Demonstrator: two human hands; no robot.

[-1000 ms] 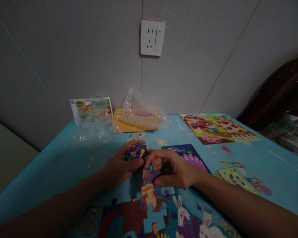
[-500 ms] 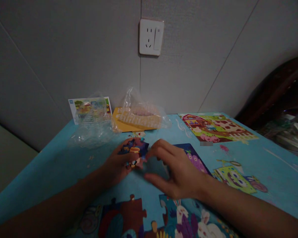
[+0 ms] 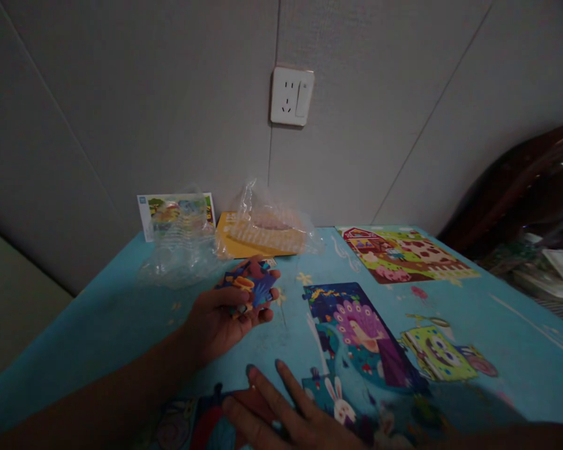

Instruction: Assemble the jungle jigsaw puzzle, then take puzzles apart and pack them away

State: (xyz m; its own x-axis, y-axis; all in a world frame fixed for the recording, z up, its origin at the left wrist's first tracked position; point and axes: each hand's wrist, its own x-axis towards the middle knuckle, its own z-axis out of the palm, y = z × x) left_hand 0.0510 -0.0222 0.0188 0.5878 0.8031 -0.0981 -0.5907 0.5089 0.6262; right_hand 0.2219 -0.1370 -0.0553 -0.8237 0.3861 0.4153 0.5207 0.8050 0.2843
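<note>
My left hand (image 3: pixel 234 312) is closed around a small stack of jigsaw puzzle pieces (image 3: pixel 251 284), with dark blue and orange print on the uppermost one. It holds them above the middle of the table. Nearer to me, my right hand (image 3: pixel 286 412) lies with fingers spread over a partly joined jigsaw puzzle (image 3: pixel 342 406) showing rabbits. Its fingers hide part of that puzzle, including where a gap was. A joined purple peacock section (image 3: pixel 356 331) adjoins it at the upper right.
Clear plastic packaging (image 3: pixel 178 250) lies in front of a picture card (image 3: pixel 145 215). More plastic covers a yellow packet (image 3: pixel 228 244) by the wall. A farm picture (image 3: pixel 413 253) lies at the back right. The table's blue cover (image 3: pixel 122 312) bears printed cartoon figures.
My right hand has moved from beside the pieces down onto the puzzle near me, its fingers now spread. My left hand still holds the stack, turned more palm up. The view has tilted slightly upward.
</note>
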